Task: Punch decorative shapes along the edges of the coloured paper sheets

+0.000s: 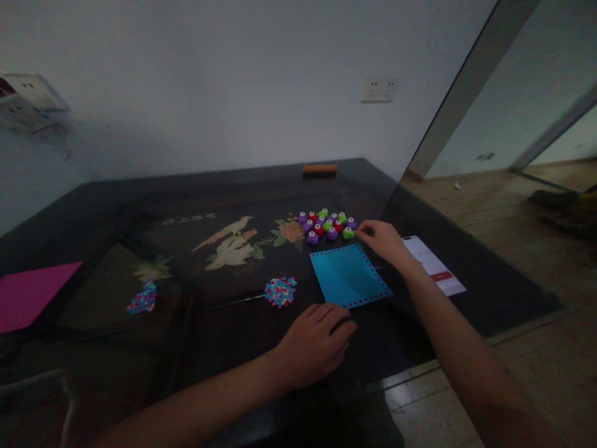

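A blue square card (349, 274) lies on the dark table, with small pink and purple dots along several edges. My left hand (321, 339) rests by the card's near edge, fingers loosely bent and thumb apart, holding nothing visible. Beyond the card sits a cluster of small purple, red and green plastic pieces with round white tops (328, 225). At the cluster's right end, my right hand (380, 236) has its fingertips pinched together beside a green piece (348, 233); whether they grip anything is too small to see. Left of the card is a pile of tiny pink, blue and white bits (280, 291).
A phone with a lit screen (433, 266) lies under my right forearm's side. A second pile of bits (143, 297) and a pink sheet (35, 295) are to the left. An orange-brown cylinder (319, 169) lies near the table's back edge, before the wall.
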The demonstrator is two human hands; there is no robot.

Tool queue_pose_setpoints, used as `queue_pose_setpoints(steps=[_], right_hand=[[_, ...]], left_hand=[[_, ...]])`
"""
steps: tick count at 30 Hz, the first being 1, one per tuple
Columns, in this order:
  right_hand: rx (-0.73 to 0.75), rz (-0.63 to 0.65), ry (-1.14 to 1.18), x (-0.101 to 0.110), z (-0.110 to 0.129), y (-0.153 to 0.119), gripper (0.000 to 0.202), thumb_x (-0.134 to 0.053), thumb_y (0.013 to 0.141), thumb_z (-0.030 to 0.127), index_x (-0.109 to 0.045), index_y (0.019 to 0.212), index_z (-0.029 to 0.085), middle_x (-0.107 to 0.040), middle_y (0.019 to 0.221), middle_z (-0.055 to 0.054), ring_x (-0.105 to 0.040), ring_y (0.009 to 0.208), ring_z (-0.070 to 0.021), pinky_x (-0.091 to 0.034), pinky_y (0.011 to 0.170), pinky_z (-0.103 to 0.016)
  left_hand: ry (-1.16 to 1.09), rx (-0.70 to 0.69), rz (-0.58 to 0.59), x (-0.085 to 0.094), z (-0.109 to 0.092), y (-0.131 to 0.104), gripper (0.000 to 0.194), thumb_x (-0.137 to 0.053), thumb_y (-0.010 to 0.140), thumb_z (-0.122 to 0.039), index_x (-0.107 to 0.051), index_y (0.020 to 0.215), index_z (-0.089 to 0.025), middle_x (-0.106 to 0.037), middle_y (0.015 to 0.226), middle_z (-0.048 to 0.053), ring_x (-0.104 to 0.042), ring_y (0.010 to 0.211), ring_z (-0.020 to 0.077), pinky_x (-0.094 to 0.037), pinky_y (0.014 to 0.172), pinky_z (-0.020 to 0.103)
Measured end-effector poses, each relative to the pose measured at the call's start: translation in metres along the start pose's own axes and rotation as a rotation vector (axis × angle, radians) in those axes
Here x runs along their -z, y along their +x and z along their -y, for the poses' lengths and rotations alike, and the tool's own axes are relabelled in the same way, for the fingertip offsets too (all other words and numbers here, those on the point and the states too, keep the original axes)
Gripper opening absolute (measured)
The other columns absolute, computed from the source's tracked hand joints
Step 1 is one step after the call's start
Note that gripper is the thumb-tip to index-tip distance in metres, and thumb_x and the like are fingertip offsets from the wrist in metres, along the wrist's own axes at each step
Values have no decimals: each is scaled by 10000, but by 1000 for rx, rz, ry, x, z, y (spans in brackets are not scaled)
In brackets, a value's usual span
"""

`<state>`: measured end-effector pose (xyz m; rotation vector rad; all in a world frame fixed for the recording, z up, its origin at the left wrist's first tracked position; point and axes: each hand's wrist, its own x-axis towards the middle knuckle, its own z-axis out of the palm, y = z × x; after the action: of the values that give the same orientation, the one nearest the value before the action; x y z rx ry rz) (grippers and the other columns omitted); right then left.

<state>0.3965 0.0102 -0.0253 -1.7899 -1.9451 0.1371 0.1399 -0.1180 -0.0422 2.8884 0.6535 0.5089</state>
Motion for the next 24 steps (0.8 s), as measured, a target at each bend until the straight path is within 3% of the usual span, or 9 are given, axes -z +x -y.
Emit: queue_pose_setpoints(steps=[2,6,12,24], right_hand=[[25,19,3,-10,-5,-3,121,-560,794,296,-638,796,204,-661,814,-66,-605,747,-221,-437,654,-326],[93,78,16,-25,-15,-10,154,-608,781,307,-633,900,214,-636,943,-77,-611,869,-247,-472,770,-391],[191,184,3,-29,-24,-7,307,-664,755,372,-599,1005,206,-585,1032,-96,-558,998,-280,-457,864,-433],[222,188,-45,-36,-23,-7,359,-690,715,442,-591,968,207,-576,1016,-100,-508,990,-304,-434,853,-437]], left_hand=[[-2,17,-56,-13,4,0,328,-494,871,-191,-488,1199,-168,-573,1219,99,-504,1149,211,-440,947,356],[3,80,-42,-25,11,-8,452,-556,844,-267,-456,1271,-159,-506,1332,131,-441,1245,252,-410,1011,398],[-17,143,39,-22,13,-9,600,-498,863,-474,-376,1365,-168,-388,1446,133,-352,1320,299,-368,1043,456],[0,162,52,-26,13,-9,524,-455,891,-451,-432,1331,-166,-442,1416,115,-392,1302,271,-323,1057,453]])
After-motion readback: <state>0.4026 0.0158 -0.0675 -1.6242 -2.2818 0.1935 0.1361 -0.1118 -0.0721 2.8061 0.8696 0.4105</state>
